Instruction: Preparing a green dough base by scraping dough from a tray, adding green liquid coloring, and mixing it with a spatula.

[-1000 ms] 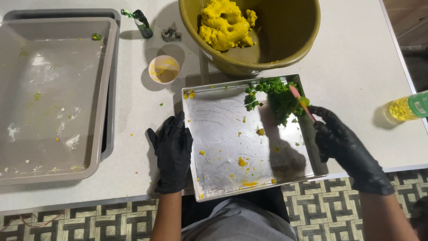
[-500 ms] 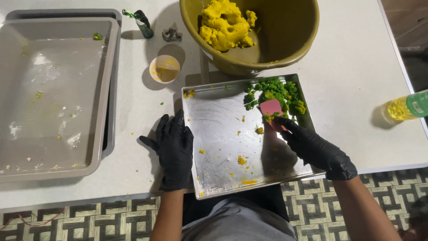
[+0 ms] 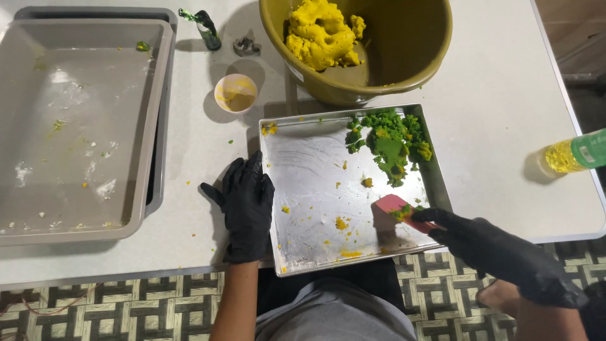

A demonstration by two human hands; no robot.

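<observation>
Stainless-steel rectangular baking tray [image 3: 315, 189], shiny and smeared, sits at the near edge of the white table [image 3: 505, 95], partly overhanging it, dotted with yellow crumbs. Beside it to the left lie two large grey plastic trays [image 3: 76, 126], nested and dusted with white and yellow residue. Behind it stands a round olive-green plastic bowl [image 3: 410, 57] holding a lumpy mass of bright yellow dough [image 3: 319, 35]. A crumbly heap of green dough [image 3: 388, 139], flecked with yellow, fills the steel tray's far right corner.

The person's left hand [image 3: 246, 205], in a matte black glove, lies flat with fingers spread, palm down on the table and fingertips against the tray's left rim. The right hand [image 3: 499, 252], also black-gloved, has its fingers closed around a flat pink plastic scraper [image 3: 394, 208], whose blade rests on the tray's lower right area with a dab of green dough on it.

A clear bottle of yellow oil with a green label [image 3: 574, 151] lies at the table's right edge. A small round cream cup [image 3: 235, 92] streaked yellow stands behind the tray's left corner, with a small dark green bottle [image 3: 207, 28] and a small grey metal cutter [image 3: 246, 45] farther back.
</observation>
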